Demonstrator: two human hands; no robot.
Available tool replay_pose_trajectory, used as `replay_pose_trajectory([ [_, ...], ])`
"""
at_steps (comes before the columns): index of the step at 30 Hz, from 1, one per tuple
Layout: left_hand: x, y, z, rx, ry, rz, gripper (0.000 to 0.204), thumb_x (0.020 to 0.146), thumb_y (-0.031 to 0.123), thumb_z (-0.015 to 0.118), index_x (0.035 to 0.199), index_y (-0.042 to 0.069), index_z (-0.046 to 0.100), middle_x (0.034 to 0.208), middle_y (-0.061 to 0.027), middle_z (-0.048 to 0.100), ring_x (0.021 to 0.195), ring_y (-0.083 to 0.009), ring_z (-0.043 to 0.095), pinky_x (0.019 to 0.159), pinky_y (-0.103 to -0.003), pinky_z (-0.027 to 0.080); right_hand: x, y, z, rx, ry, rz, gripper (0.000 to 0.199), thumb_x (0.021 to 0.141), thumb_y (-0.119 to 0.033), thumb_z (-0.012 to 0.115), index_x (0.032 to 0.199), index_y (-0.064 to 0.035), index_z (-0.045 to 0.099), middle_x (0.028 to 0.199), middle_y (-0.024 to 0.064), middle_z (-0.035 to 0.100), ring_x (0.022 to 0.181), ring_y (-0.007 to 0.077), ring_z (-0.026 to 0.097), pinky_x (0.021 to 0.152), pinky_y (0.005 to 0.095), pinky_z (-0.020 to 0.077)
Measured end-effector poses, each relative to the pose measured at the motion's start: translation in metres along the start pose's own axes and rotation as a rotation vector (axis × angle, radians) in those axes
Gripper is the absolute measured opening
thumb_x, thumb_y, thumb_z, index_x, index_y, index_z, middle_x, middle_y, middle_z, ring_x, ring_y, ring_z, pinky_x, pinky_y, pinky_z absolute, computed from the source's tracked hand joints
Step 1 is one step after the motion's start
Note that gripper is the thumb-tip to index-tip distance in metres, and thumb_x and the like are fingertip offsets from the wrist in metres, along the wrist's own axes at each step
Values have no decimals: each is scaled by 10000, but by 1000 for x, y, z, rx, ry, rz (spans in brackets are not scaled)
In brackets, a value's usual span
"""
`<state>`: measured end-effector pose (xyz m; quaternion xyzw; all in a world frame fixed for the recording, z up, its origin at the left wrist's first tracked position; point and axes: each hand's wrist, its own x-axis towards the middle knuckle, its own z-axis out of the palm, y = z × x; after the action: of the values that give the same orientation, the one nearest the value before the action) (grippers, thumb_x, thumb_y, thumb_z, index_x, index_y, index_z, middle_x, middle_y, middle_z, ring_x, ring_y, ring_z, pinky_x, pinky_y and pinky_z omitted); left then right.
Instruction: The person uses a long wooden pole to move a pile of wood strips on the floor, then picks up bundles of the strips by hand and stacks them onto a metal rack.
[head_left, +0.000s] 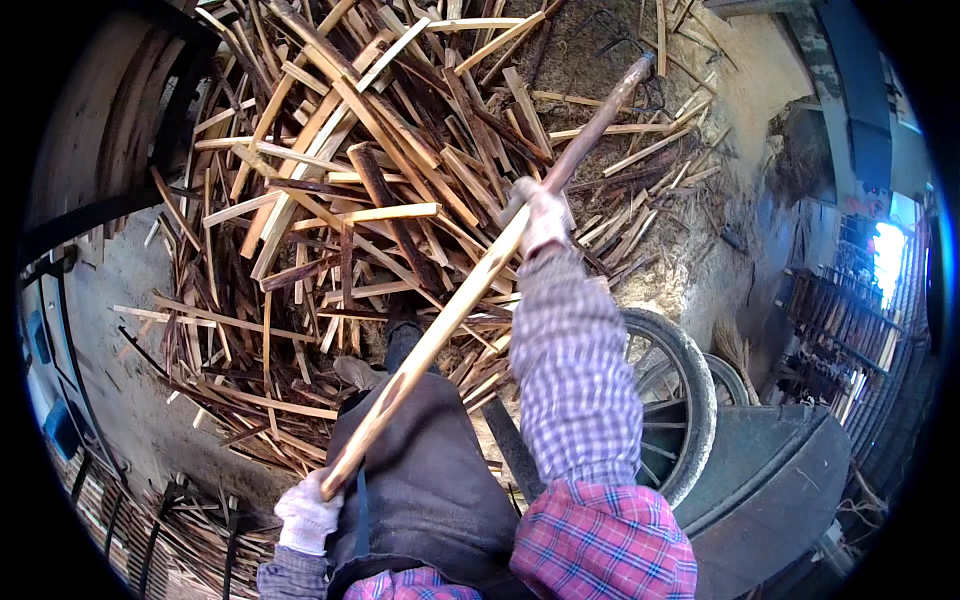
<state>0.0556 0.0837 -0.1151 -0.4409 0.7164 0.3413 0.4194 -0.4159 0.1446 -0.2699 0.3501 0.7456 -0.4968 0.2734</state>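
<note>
A long-handled tool with dark, curved metal tines, a rake or fork [462,305], slants across my front from lower left to upper right. Its pole is pale below and darker brown above; the tines are hard to make out against the ground. My left hand [308,512], in a whitish glove, is closed round the near end beside my thigh. Farther up the pole, my gloved right hand [545,212] grips it with the arm stretched forward. Beneath and beyond the pole lies a big heap of split wood sticks [340,190], tangled at all angles.
Close to my right stands a dark green cart [770,490] with a spoked wheel [690,400]. My shoe [358,373] is at the heap's near edge. Loose sticks and debris cover ground [640,200] at upper right. A dark-framed wooden structure [90,110] stands at left.
</note>
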Motion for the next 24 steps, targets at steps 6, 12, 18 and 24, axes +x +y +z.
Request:
replay_pose_trajectory([
  [6,-7,43,-22,195,-329,45,503,704,494,631,1035,119,579,808,-126,642,754,-306,630,678,-416,484,55,9,-35,-221,13,13,138,746,-124,640,719,-7,571,604,90,546,491,226,544,494,346,487],
  [12,-65,-18,-54,304,-337,8,529,692,574,605,993,139,607,846,-103,650,826,-275,630,732,-388,472,-36,70,-50,35,-65,36,343,677,-104,645,933,76,506,713,149,570,613,273,581,658,396,504],
  [18,-152,-85,-64,110,-211,13,286,798,415,579,963,185,625,716,-96,638,679,-279,623,624,-377,497,-128,130,-43,0,-83,49,181,730,-168,649,771,-22,550,584,81,536,409,213,519,376,310,462],
  [24,-229,-156,-61,-179,-128,-184,213,768,225,643,964,142,633,696,-65,627,599,-203,595,545,-284,486,-221,208,-56,231,-316,125,147,737,-159,613,699,-57,514,533,57,484,419,220,512,422,328,467],
])
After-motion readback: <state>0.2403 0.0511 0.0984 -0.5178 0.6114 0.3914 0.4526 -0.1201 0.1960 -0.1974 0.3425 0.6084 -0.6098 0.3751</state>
